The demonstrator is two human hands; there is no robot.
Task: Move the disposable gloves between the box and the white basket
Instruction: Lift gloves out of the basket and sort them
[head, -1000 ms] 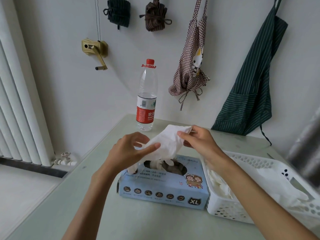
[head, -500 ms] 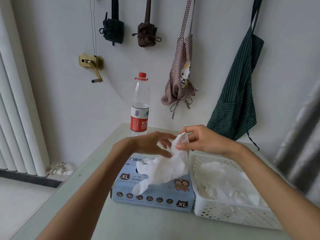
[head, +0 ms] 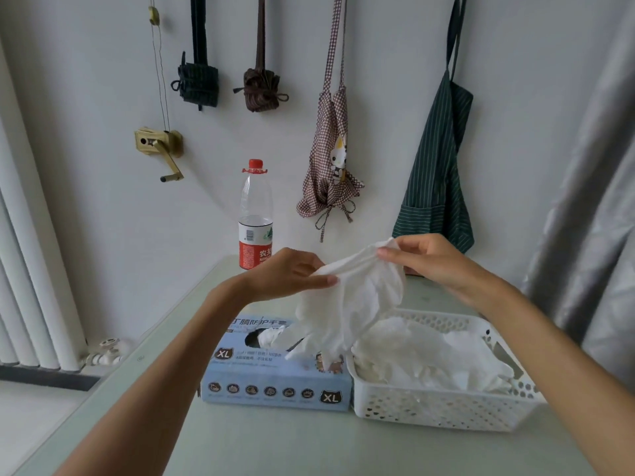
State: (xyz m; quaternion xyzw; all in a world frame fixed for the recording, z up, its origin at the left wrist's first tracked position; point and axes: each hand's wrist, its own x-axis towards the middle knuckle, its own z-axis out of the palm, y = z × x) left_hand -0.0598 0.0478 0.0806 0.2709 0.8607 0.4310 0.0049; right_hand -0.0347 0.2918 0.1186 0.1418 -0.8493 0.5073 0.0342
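Above the pale table (head: 275,441), left hand (head: 285,276) and right hand (head: 429,259) each pinch one white glove (head: 354,304), stretched between them.

glove (head: 357,304) white. box (head: 275,383) pale blue, black XL badges, row of small dark round icons on near face. basket (head: 443,408) white, perforated walls, white gloves inside. bottle (head: 256,218) clear, red cap, red-and-white label. Far wall: checked brown-white apron (head: 331,173) with cartoon cat, dark green pinstriped apron (head: 438,180). table (head: 275,448) pale green.
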